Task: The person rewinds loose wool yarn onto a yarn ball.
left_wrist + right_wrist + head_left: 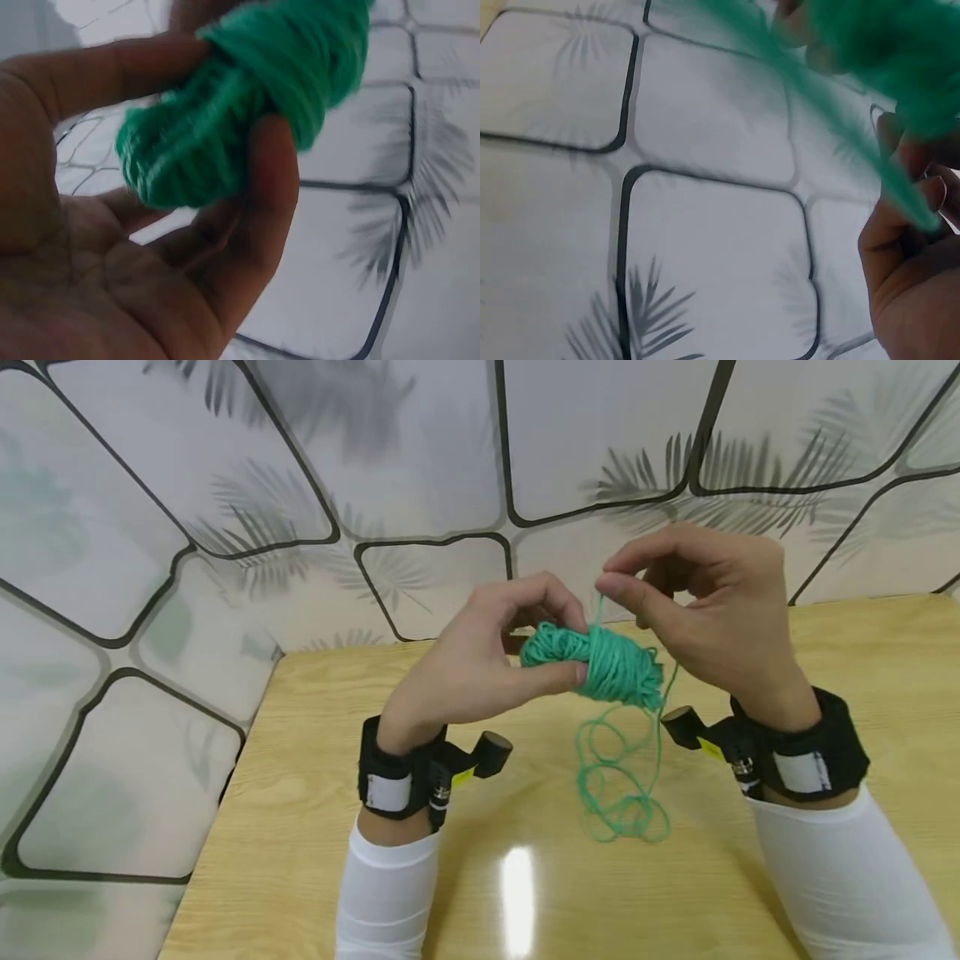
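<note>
A bundle of green yarn is held up over the table by my left hand, thumb on the near side and fingers on the far side. In the left wrist view, the same fingers and thumb grip the looped end of the yarn bundle. Just above and right of it, my right hand pinches a strand between thumb and forefinger. That strand rises from the wrapped middle of the bundle. In the right wrist view, a blurred green strand runs down to the right hand.
Loose coils of the yarn lie on the wooden table below the hands, with one length hanging down to them. A wall with dark outlines and leaf prints stands behind and to the left. Both wrists carry black straps with small cameras.
</note>
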Demonstrator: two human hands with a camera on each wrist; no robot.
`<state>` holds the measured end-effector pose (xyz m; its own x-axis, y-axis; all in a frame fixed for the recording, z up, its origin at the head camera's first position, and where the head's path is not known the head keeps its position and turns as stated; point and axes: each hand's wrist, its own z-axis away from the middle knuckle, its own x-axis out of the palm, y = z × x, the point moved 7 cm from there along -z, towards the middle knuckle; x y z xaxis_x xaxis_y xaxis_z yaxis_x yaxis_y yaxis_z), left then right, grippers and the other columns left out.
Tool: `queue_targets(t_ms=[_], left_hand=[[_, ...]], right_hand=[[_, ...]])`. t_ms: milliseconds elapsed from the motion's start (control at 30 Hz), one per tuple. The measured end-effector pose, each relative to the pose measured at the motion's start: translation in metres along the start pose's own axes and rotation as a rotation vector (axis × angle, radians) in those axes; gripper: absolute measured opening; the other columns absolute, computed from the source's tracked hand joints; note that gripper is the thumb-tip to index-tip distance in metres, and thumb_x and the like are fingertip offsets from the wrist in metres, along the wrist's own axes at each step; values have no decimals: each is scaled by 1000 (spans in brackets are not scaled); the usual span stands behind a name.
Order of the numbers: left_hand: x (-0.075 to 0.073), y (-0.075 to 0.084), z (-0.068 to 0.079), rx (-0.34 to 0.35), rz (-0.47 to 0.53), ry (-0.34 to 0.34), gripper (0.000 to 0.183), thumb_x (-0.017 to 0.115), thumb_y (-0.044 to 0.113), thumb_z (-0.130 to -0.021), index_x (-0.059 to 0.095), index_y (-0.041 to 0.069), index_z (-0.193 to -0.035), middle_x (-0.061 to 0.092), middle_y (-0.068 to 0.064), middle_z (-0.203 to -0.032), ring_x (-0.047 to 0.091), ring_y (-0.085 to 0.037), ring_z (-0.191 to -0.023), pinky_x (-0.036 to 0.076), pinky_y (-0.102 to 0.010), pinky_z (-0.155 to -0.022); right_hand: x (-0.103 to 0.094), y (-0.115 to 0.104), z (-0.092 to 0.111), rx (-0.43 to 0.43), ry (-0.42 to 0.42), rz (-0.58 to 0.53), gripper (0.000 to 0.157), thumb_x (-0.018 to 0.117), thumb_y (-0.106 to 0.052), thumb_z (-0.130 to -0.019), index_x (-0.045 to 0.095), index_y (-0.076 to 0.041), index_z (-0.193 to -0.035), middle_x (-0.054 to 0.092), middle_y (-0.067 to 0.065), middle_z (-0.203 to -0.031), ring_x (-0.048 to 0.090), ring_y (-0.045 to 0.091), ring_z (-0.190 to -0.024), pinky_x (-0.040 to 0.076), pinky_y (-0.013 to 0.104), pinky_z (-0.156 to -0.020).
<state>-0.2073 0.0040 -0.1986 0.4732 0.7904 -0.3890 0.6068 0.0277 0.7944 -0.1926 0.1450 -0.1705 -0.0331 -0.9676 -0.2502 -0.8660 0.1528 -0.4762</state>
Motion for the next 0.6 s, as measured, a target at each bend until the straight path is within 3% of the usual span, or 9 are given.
queue_targets(t_ms=[33,100,200,300,367,467,600], left_hand=[[-2,2,0,24,77,-2,21,67,8,-79,55,6,-96,55,-5,-94,51,-19,-81,45,-36,-69],[-11,4,-3,75,217,56,22,65,4,-78,54,1,-98,53,-11,-94,51,-24,-81,46,-39,-69],[-27,9,-6,135,317,242,23,63,1,-79,53,-2,-99,52,-16,-95,49,-27,-78,46,-38,-65],[-39,9,-10,153,242,419,22,64,3,-79,54,-2,-99,52,-14,-96,50,-25,-79,46,-34,-64],[-40,8,-12,155,147,472,23,65,5,-79,54,-2,-99,53,-12,-97,51,-24,-79,47,-34,-63],[-35,5,-10,106,-17,455,23,66,8,-79,55,1,-99,54,-8,-95,53,-20,-81,48,-34,-63],[-25,-4,2,-42,-127,300,21,67,14,-79,57,9,-97,55,0,-94,54,-13,-82,47,-31,-62]], right_hand=[[1,5,-2,24,-19,8,11,67,8,-74,66,4,-85,61,11,-72,49,9,-51,38,20,-50],[7,11,-5,40,-73,32,14,65,10,-74,66,3,-86,61,7,-73,48,8,-54,38,21,-53],[15,4,-6,27,-177,80,17,67,7,-74,67,-2,-89,63,-1,-77,50,5,-57,40,20,-54],[20,-5,-5,-30,-266,145,14,68,-2,-79,67,-10,-91,61,-9,-79,49,1,-57,39,19,-52],[19,-9,-3,-58,-291,150,14,68,-5,-79,67,-14,-89,61,-10,-79,49,1,-59,38,19,-53],[11,-11,2,-59,-253,26,19,68,2,-76,68,-10,-91,63,0,-79,50,8,-65,38,24,-59],[-8,0,8,71,-119,-275,18,62,16,-72,62,10,-89,60,21,-81,55,23,-72,44,29,-67]])
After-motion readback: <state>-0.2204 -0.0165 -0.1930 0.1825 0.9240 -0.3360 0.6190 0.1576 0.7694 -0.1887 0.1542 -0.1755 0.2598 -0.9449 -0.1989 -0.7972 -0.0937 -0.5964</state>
